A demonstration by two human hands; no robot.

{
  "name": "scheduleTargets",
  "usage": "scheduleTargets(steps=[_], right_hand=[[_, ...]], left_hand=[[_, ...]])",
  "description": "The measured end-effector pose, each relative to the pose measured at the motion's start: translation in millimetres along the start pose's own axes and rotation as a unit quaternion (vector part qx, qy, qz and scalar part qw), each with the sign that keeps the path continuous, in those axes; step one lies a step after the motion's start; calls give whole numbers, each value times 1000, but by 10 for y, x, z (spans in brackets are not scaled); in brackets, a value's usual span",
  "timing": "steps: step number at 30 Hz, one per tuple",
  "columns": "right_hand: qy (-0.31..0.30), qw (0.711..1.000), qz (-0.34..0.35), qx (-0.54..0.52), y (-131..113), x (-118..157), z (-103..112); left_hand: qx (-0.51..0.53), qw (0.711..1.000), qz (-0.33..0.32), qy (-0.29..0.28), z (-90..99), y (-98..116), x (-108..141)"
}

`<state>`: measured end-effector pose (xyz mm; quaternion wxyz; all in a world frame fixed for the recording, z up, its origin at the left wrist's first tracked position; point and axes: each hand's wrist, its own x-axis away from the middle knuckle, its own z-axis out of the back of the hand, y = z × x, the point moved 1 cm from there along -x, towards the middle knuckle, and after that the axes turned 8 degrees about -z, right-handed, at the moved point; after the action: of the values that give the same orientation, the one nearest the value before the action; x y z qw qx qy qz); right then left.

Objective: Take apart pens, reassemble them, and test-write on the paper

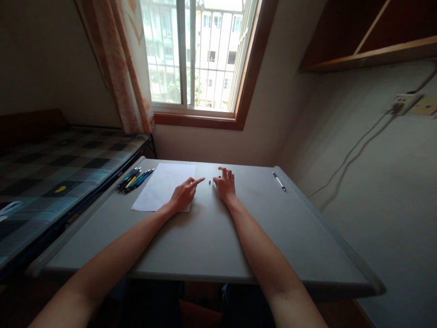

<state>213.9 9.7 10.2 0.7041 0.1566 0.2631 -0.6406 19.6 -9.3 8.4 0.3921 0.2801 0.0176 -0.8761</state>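
Note:
My left hand (184, 193) is over the right part of a white sheet of paper (160, 184), its index finger stretched out toward a tiny dark piece (210, 181) on the table. Just right of that piece is my right hand (225, 182), its fingers spread and bent, with the thumb and index apart. Something small and dark shows between those fingers, too small to name. At the left, several pens (134, 180) lie in a pile beside the paper. A single white and black pen (279, 181) rests near the table's right edge.
The grey table (205, 250) has raised side edges. A bed with a checked cover (85, 155) stands on the left. Behind the table are a curtain (126, 68) and a barred window. A cable (355, 148) hangs from the socket on the right wall.

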Motion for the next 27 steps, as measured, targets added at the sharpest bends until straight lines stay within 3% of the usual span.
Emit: scheduleTargets(steps=[7, 13, 17, 20, 27], right_hand=[[18, 998, -15, -52, 1, -9, 7], [73, 969, -145, -184, 204, -68, -84], [-6, 951, -179, -253, 358, -66, -167], [-69, 951, -176, -245, 371, -45, -179], [-118, 962, -160, -190, 301, -41, -168]], left_hand=[[1, 1000, -6, 8, 0, -3, 1], [6, 1000, 3, 12, -5, -14, -5], [9, 1000, 7, 7, -8, -16, -6], [8, 1000, 6, 4, -6, -11, -6], [3, 1000, 18, -3, 10, 2, -8]])
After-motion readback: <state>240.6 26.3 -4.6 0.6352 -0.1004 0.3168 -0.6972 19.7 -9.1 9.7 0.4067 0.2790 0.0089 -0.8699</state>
